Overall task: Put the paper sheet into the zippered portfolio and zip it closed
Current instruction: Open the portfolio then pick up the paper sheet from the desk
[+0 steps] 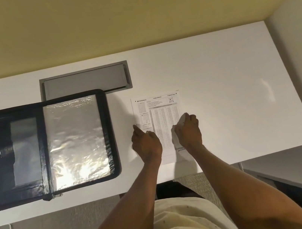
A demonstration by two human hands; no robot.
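Head view looks down on one white table (220,88), the largest thing in sight, with one grey cable hatch (85,82) set into its far side. Next in size is one black zippered portfolio (43,150), lying open and flat at the left of the table, its clear plastic sleeve facing up on the right half and one zipper pull (57,195) at its near edge. One paper sheet (159,124), a printed form, lies flat near the table's middle, well apart from the portfolio to its right. It should prove very light, limp and easy to crease, so lifting by both side edges would likely keep it flat. The left hand (146,144) rests on the sheet's left edge, fingers curled; whether its grip has closed on the paper cannot be told. The right hand (188,130) has its grip pinched on the right edge, which curls up slightly there.
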